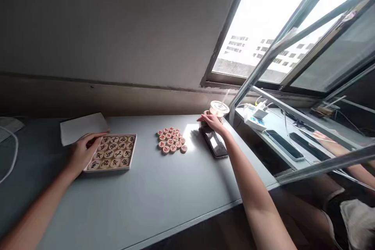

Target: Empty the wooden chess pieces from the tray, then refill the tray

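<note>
While the left hand point(80, 152) lies across the near-left corner of the wooden tray point(131, 156), its fingers are together and loose, reaching over the rim, with no piece visibly pinched. Packed into that tray in neat rows are wooden xiangqi pieces point(114, 152) with black characters, and the tray sits towards the left of the table point(140, 199), back from its front edge. Just behind it, a sheet of white paper point(82, 128) tucks in at the tray's back-left corner.

Over in the middle, near the back edge, a loose cluster of red-marked xiangqi pieces point(171, 140) sits straight on the tabletop, well apart from both hands. Now the right hand point(212, 122) is out at the far right of the table, fingers open and stretched forward, nothing clamped. It's right up against a lidded plastic cup with a straw point(218, 108), though whether it's touching, I can't tell. Under that palm lies a dark phone point(213, 143), angled across the tabletop. Up beyond them all, an open window point(263, 27) looks out on pale buildings.
</note>
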The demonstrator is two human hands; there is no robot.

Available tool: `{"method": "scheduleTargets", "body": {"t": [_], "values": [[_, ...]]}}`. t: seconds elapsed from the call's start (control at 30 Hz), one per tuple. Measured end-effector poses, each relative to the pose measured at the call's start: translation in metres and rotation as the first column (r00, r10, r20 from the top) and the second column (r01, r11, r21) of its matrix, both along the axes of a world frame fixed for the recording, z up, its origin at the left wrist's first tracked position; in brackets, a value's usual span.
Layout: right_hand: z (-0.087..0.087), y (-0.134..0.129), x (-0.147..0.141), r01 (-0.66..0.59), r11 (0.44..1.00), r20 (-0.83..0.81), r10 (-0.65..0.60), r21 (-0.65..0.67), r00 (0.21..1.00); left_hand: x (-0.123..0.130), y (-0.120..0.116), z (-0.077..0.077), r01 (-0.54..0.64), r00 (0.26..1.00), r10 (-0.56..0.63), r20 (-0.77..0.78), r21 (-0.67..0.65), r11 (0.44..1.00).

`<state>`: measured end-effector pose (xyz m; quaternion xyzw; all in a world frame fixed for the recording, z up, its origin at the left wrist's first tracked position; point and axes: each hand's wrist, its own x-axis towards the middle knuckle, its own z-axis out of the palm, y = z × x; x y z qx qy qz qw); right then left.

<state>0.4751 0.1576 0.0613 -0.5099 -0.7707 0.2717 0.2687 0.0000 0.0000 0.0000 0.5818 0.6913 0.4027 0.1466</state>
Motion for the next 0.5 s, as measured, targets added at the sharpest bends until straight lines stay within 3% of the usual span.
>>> {"method": "scheduleTargets", "body": {"t": [0.2, 0.5], "values": [[-0.0049, 0.0102, 0.0008, 0.024, 0.999, 0.184, -0.028, 0.029, 0.983, -0.0041, 0.0034, -0.0082, 0.01, 0.999, -0.007, -0.052, 0.057, 0.998], [-0.0006, 0.0057, -0.0063, 0.066, 0.998, 0.208, -0.067, 0.012, 0.976, -0.0036, 0.0025, -0.0066, 0.026, 0.998, -0.021, -0.059, 0.089, 0.996]]}}
